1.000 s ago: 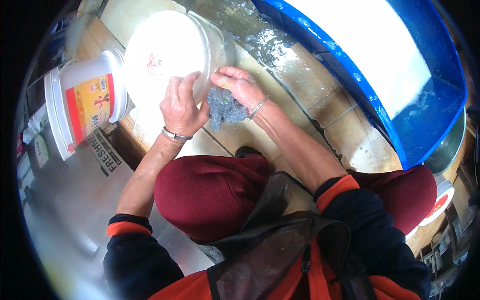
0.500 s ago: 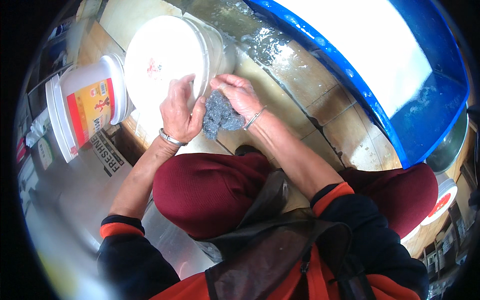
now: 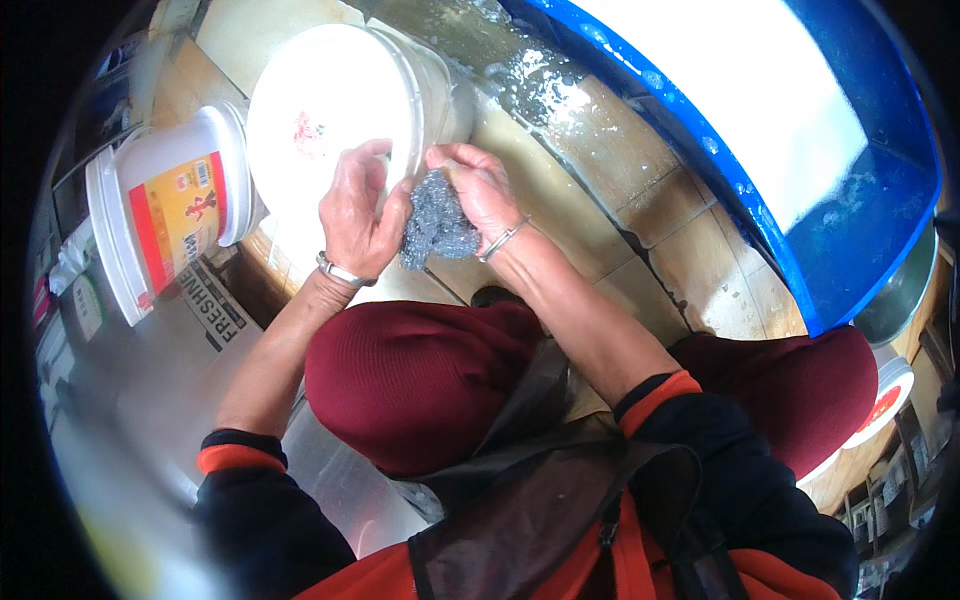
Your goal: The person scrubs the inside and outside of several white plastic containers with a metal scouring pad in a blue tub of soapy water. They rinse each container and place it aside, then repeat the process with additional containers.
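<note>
Two bare hands work close together over a wad of steel wool (image 3: 438, 220). The right hand (image 3: 478, 195) has it: thumb and fingers are closed on its upper right side, and the loose grey mesh hangs out below the fingertips and toward the left thumb. The left hand (image 3: 357, 222) is half open, fingers softly bent, thumb standing apart from them and right beside the wool; whether that thumb presses on the strands or only lies next to them, I cannot tell. I see nothing held in the left fingers.

Just beyond the left fingertips is a white bucket (image 3: 335, 105) with its lid on; the fingers overlap the lid's near edge in this view, and contact is unclear. Farther left of those fingers is a white pail (image 3: 180, 215) with a red and yellow label. Well to the right of the right fingers is a blue tub (image 3: 870, 230), with wet floor tiles (image 3: 610, 165) between.

To handle the wool well, I would gather the hanging part into the right palm, so fewer strands straggle. The left thumb is well placed to tuck the near edge. A firm but light pinch seems best, since wire can prick bare fingertips.
</note>
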{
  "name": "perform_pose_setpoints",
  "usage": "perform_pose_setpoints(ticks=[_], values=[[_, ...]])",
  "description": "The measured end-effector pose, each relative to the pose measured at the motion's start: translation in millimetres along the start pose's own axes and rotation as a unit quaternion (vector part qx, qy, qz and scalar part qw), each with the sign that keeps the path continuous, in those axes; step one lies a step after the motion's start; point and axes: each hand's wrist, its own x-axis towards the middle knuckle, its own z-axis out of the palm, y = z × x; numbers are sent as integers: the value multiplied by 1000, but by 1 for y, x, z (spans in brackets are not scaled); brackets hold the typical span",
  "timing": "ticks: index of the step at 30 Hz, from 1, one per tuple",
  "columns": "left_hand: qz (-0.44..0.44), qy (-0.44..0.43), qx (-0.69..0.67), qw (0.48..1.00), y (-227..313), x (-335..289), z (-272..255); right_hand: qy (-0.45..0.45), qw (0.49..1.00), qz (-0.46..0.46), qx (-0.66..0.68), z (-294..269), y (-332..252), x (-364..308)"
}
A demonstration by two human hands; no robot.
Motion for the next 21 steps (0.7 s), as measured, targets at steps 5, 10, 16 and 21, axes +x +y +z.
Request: perform_pose_setpoints(ticks=[5,10,16,21], values=[[-18,14,110,994,7,6,6,30,999,-14,-43,-9,-6,7],[14,25,193,981,9,11,9,-16,991,-49,-126,-19,-12,10],[9,32,199,979,8,11,12,-8,981,-57,-183,-22,-16,11],[-3,49,205,977,9,9,16,-32,978,-27,-203,-22,-26,14]])
